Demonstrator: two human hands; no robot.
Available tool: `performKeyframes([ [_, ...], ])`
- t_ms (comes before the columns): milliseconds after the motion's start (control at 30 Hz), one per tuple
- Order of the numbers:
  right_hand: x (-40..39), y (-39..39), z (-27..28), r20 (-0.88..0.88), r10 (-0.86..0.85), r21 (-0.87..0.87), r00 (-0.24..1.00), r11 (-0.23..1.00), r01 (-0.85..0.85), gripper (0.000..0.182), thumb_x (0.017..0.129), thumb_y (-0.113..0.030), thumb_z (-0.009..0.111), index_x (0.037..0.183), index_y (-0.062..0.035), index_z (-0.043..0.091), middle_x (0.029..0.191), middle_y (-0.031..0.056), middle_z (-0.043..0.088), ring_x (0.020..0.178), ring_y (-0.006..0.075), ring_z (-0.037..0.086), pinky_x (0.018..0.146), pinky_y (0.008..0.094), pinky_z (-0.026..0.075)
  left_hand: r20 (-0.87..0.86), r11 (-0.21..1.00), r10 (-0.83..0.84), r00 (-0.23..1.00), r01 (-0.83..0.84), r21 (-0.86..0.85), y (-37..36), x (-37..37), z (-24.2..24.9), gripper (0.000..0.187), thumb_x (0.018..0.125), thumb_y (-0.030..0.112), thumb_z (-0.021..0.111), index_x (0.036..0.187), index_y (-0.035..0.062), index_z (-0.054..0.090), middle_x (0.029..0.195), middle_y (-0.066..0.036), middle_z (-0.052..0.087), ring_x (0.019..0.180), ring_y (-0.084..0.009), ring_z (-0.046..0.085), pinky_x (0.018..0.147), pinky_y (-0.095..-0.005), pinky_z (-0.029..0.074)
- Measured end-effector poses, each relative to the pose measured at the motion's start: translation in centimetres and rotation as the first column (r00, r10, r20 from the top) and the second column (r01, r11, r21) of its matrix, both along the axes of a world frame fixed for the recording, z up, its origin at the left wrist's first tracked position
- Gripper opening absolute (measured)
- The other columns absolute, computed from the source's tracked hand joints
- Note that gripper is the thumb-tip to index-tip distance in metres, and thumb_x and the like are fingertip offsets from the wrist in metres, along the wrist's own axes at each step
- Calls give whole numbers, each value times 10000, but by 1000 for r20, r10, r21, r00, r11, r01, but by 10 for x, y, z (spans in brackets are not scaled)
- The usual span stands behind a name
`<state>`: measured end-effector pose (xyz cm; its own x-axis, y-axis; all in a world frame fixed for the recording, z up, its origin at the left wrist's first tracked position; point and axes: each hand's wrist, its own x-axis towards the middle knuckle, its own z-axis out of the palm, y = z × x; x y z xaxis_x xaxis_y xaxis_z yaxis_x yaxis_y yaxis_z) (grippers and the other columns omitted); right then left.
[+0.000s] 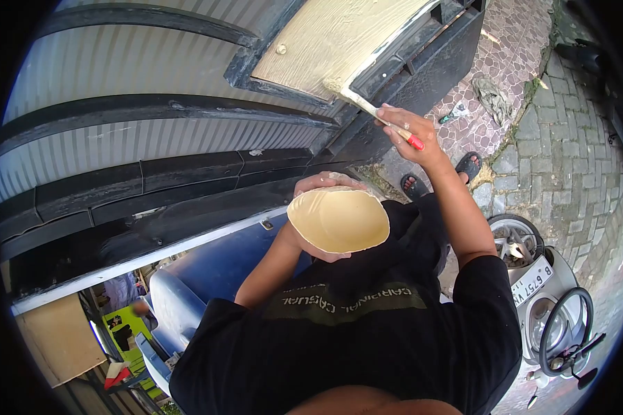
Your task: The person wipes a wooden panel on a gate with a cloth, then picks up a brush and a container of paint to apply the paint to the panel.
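Note:
A cut-open container (pixel 303 218), coated inside with cream paint (pixel 356 213), rests in my left hand (pixel 327 181), whose fingers wrap round its far side. Above and to the right, my right hand (pixel 410 130) grips a paintbrush (pixel 364 104) by its handle, the red end showing past the fingers. The paint-loaded bristles (pixel 333 85) are right at the lower edge of a cream wood-grain panel (pixel 339 43). This panel sits in a dark frame (pixel 284 95), and a round knob-like spot (pixel 281 49) shows on it.
Dark rails (pixel 180 111) cross the striped sheet wall at left. A scraper (pixel 453 113) and a crumpled cloth (pixel 492 101) lie on the patterned paving near my sandalled feet (pixel 415 187). At lower right stands a motorbike (pixel 550 318); a blue surface (pixel 218 266) is at lower left.

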<state>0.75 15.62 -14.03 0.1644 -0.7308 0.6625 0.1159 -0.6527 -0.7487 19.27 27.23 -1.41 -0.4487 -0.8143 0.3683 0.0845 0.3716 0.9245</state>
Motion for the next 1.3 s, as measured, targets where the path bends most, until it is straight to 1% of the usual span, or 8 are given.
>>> performKeyframes([
  [167,6,-6,-2,-50,44,-12,998,999,-45,239,793,-14,683,1030,-23,657,1041,118,679,977,293,661,895,375,528,-13,998,-21,1000,22,52,1,-4,-1,961,568,270,881,1313,100,298,1177,-198,507,1092,-348,559,891,-486,503],
  [367,-1,-8,-1,-53,-110,26,993,993,112,207,806,-36,677,1013,-29,662,1003,109,690,945,298,670,870,366,535,11,999,-41,999,41,8,1,-4,3,956,563,260,881,1310,100,305,1182,-193,497,1085,-358,561,893,-494,497],
  [567,1,-6,7,-55,60,-10,997,998,-60,226,824,-21,645,1049,-24,658,1024,124,686,989,313,659,868,359,524,12,998,-44,999,43,35,3,-5,3,961,558,252,882,1310,104,303,1179,-195,501,1078,-363,563,887,-493,497],
  [700,-5,-18,7,-86,11,53,996,999,-6,185,822,-59,670,1004,-25,670,991,113,692,934,301,672,825,358,544,12,998,-50,999,50,31,1,-5,2,965,549,216,879,1317,107,304,1187,-202,523,1091,-342,559,886,-465,491],
  [767,-10,-18,9,-102,-83,-11,991,997,83,186,834,-23,623,1016,-15,662,1012,125,690,992,300,661,843,353,535,9,999,-39,999,39,27,3,-5,2,966,547,182,872,1327,110,306,1199,-202,537,1105,-316,553,886,-441,484],
  [967,6,-1,26,2,-265,-131,964,956,263,295,758,51,668,1048,27,617,909,120,671,927,302,655,925,426,499,-12,998,-40,999,41,56,3,-2,6,959,547,172,871,1323,112,311,1214,-202,540,1105,-316,555,897,-433,476],
  [1033,22,6,21,-64,-278,-166,958,950,264,306,740,58,685,1035,27,609,957,135,655,950,312,642,924,432,504,29,998,-53,998,53,27,1,-2,6,968,544,231,885,1307,107,302,1171,-204,513,1082,-385,569,871,-482,507],
  [1300,22,25,24,26,-55,-124,998,991,57,282,749,60,670,1023,26,613,998,141,660,966,326,645,944,439,498,18,998,-58,998,58,30,-2,-7,9,956,558,193,871,1321,116,301,1184,-203,518,1092,-355,563,878,-467,494],
])
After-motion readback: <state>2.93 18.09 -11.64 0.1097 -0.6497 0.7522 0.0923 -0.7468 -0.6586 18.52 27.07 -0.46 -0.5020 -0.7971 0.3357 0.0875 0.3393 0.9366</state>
